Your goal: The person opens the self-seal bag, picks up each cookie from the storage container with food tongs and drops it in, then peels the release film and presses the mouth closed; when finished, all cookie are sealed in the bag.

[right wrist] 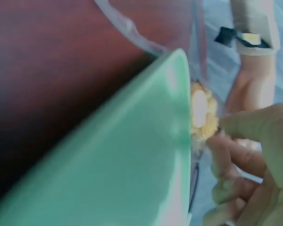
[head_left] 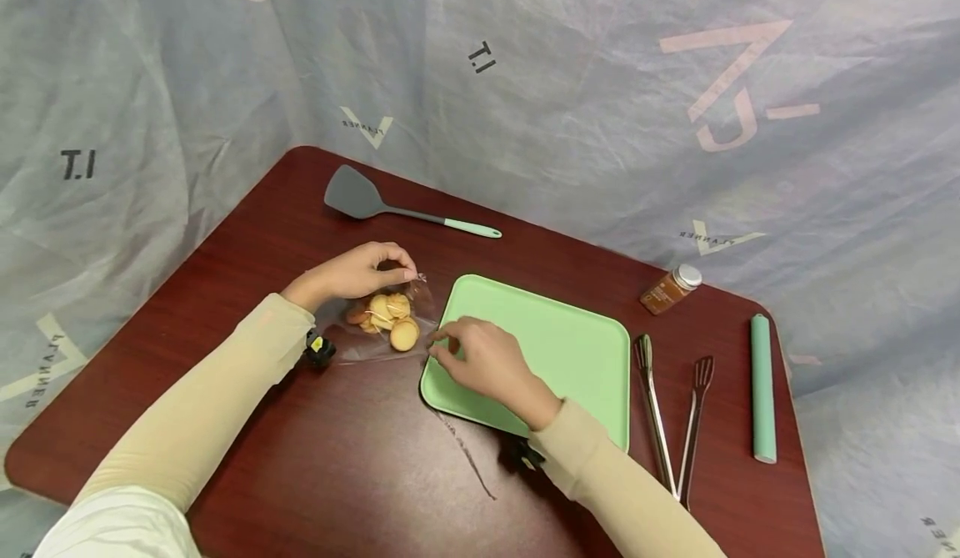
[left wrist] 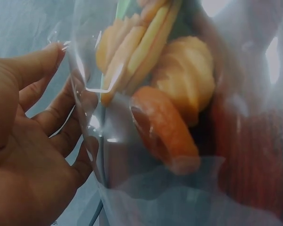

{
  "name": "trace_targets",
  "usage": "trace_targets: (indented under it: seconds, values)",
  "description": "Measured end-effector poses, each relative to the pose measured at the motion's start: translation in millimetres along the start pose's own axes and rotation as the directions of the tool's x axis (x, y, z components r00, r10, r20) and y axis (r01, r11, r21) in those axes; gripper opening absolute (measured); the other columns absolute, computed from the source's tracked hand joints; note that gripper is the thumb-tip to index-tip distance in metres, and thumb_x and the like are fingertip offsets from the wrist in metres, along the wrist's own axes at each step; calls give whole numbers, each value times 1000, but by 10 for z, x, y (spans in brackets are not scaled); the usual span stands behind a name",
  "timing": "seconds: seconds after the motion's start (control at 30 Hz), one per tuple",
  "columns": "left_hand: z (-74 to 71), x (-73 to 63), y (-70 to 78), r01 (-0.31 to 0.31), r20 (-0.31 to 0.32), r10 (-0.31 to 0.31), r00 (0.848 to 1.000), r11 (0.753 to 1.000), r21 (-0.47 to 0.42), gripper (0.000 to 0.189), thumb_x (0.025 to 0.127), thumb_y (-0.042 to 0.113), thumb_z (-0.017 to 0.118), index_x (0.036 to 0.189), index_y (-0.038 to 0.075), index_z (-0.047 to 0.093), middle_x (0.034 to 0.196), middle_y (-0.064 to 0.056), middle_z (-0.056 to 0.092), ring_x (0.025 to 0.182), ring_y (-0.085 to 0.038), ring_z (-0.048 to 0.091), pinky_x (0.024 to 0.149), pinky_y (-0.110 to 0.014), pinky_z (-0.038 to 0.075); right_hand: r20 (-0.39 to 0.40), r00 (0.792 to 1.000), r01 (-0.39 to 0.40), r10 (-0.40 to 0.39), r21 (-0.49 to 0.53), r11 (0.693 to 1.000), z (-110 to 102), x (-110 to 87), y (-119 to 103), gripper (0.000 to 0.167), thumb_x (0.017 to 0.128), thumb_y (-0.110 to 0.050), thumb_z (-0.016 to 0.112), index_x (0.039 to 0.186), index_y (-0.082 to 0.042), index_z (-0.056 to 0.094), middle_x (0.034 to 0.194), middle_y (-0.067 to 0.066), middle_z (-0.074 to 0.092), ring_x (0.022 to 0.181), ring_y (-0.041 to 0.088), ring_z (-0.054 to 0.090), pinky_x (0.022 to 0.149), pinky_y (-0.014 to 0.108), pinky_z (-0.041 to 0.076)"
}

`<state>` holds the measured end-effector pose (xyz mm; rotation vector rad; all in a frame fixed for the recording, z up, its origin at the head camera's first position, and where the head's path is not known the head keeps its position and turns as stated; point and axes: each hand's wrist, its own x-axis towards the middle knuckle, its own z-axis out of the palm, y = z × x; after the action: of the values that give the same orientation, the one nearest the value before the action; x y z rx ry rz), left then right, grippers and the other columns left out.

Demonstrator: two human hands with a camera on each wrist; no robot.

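Note:
A clear plastic bag [head_left: 423, 298] of cookies [head_left: 390, 312] lies on the table, left of a light green tray [head_left: 555, 333]. My left hand [head_left: 360, 270] pinches the bag's far corner between thumb and forefinger. At the bag's right edge, over the tray's left side, my right hand [head_left: 487, 358] pinches the plastic with thumb and forefinger. Through the film in the left wrist view, ridged pale cookies [left wrist: 186, 75] and a darker orange-brown one [left wrist: 165, 127] show. In the right wrist view the cookies [right wrist: 203, 113] sit just beyond the tray rim.
A grey spatula [head_left: 356, 193] lies at the back. Right of the tray are a spice jar [head_left: 670, 289], metal tongs [head_left: 656, 416] and a green cylinder [head_left: 762, 391]. A thin strip [head_left: 467, 449] lies before the tray. Grey curtains [head_left: 555, 124] hang behind the table.

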<state>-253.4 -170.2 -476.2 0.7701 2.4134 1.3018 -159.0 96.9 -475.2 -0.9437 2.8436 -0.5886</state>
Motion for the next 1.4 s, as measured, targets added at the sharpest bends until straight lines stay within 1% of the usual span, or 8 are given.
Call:
trace_targets:
  seconds: [0.1, 0.2, 0.47, 0.63, 0.83, 0.97, 1.17, 1.4]
  values:
    - [4, 12, 0, -12, 5, 12, 1000, 1000, -9, 19, 105, 21, 61, 111, 7, 72, 111, -8, 63, 97, -22, 57, 88, -43, 44, 39, 998, -40, 43, -55, 998, 50, 191, -63, 15, 97, -37, 70, 100, -26, 79, 82, -11, 61, 65, 5, 52, 51, 28, 44]
    - [4, 26, 6, -6, 12, 6, 1000, 1000, -13, 19, 105, 23, 61, 111, 8, 72, 111, -7, 63, 97, -22, 57, 87, -43, 45, 49, 999, -15, 19, -87, 996, 105, 274, -91, 11, 95, -35, 73, 93, -26, 79, 84, -9, 60, 69, 7, 51, 53, 27, 43]
    - [-23, 28, 58, 23, -25, -23, 999, 999, 27, 20, 105, 25, 61, 111, 10, 73, 114, -7, 63, 96, -23, 57, 87, -44, 45, -41, 994, 93, -99, -141, 986, 122, 297, -159, 12, 94, -25, 70, 82, -23, 72, 113, 5, 50, 100, 25, 39, 82, 33, 40]
    - [-89, 5, 64, 57, -119, -58, 991, 998, -5, 23, 104, 26, 61, 113, 7, 71, 119, -10, 64, 110, -26, 57, 95, -48, 43, -184, 958, 191, -222, -174, 966, -46, 276, -234, 9, 93, -23, 67, 84, -21, 68, 133, 14, 47, 116, 32, 40, 97, 42, 36]
    - [-181, -15, 128, 75, -267, -124, 956, 979, -188, 31, 104, 32, 62, 114, 5, 69, 118, -11, 65, 111, -25, 58, 96, -45, 42, -282, 915, 233, -289, -216, 948, -340, 266, -188, 8, 92, -21, 67, 85, -20, 64, 140, 16, 42, 127, 37, 36, 98, 49, 35]
    - [-194, -7, 164, 35, -312, -130, 941, 955, -293, 31, 105, 28, 60, 116, 0, 67, 115, -14, 67, 107, -26, 63, 98, -44, 44, -299, 909, 225, -290, -232, 946, -483, 245, -74, 9, 95, -21, 68, 87, -21, 63, 142, 15, 40, 130, 37, 34, 96, 50, 35]
    - [-198, -23, 228, -35, -361, -104, 927, 933, -358, 29, 105, 25, 59, 116, -2, 67, 107, -16, 68, 102, -24, 63, 101, -41, 40, -316, 896, 238, -313, -254, 938, -602, 194, -21, 7, 98, -23, 69, 92, -23, 65, 144, 13, 39, 132, 35, 33, 99, 51, 31]
    - [-225, -57, 522, -203, -306, 81, 949, 897, -392, 23, 107, 23, 57, 109, 1, 65, 106, -13, 66, 104, -27, 60, 96, -38, 43, -371, 805, 351, -462, -331, 876, -714, 97, -198, 6, 96, -22, 71, 94, -20, 66, 144, 13, 44, 132, 36, 37, 103, 53, 30]
